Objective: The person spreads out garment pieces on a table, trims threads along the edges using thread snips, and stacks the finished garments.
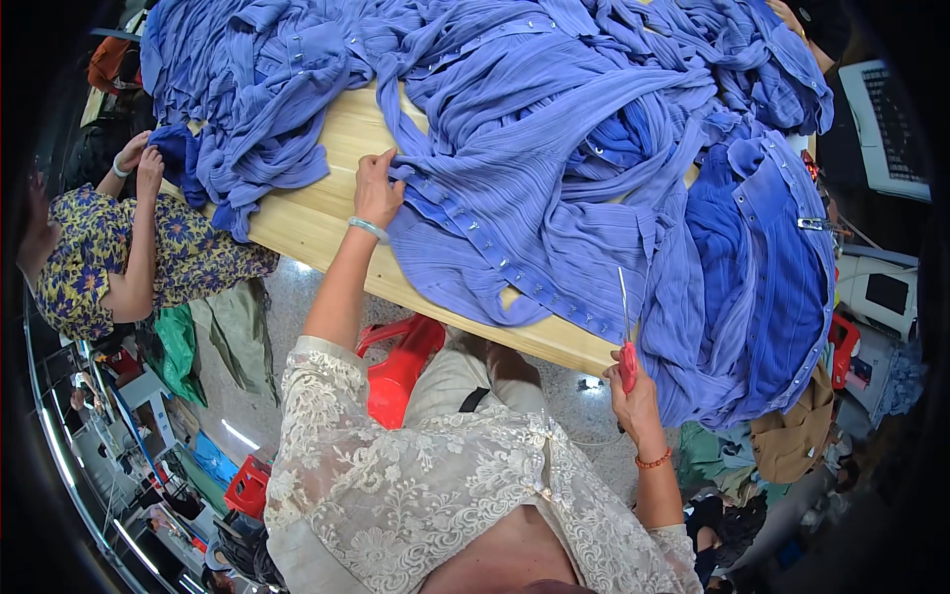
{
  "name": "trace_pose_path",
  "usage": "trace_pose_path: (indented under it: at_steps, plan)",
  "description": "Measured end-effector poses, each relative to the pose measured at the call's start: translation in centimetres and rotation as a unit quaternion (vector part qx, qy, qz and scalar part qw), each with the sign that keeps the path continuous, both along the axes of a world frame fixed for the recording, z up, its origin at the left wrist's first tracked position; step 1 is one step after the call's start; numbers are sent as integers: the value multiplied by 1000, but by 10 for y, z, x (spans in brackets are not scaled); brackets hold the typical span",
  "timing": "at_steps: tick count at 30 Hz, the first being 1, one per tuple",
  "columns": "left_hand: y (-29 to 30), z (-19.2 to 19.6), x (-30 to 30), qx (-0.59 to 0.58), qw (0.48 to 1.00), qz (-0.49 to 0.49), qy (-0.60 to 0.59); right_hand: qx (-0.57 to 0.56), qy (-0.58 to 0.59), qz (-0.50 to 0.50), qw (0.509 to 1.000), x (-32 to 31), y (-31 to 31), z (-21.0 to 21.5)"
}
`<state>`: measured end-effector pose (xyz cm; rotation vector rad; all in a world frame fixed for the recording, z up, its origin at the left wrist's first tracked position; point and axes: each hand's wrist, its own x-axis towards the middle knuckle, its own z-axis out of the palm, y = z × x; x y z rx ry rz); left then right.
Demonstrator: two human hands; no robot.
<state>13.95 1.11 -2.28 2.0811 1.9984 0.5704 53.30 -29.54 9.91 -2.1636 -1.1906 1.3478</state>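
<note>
Where the pale wood-grained counter (341, 148) ends, a ribbed blue garment (495, 188) with a smooth, metal-studded placket (507, 274) lies along the near edge; the left hand (378, 193) pinches the garment's left margin, while the right hand (638, 401) grips slim, pointed, red-handled scissors (627, 362).

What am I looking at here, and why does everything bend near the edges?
No robot here: a person works with two bare hands. The picture comes from a fisheye camera on that person's head, looking down, so straight edges bend toward the rim. On the wooden table lie heaped blue garments, some with rows of small fastenings. The left hand pinches a garment's edge; the right hand holds a red-handled tool with a slim metal blade. At the left, another person handles a darker blue piece.
</note>
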Motion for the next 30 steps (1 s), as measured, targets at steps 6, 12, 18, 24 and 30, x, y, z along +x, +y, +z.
trace_pose_path:
  at_steps: [6, 12, 18, 24, 30]
  plan:
    - [12, -1, -36, -91, 986, -33, -139, 13, -22, 36, 999, -9, 17, -8]
    - [-3, 23, -50, -143, 940, 50, -304, 20, -7, 62, 998, -18, 31, -5]
    - [-18, 42, -54, -168, 933, 59, -312, 46, -36, 125, 990, -26, 39, -2]
    - [-29, 62, -38, -84, 975, 9, -205, 42, -59, 159, 985, -27, 28, 2]
    - [-24, 12, -53, -128, 977, -12, -171, 45, -47, 166, 984, -29, 9, 7]
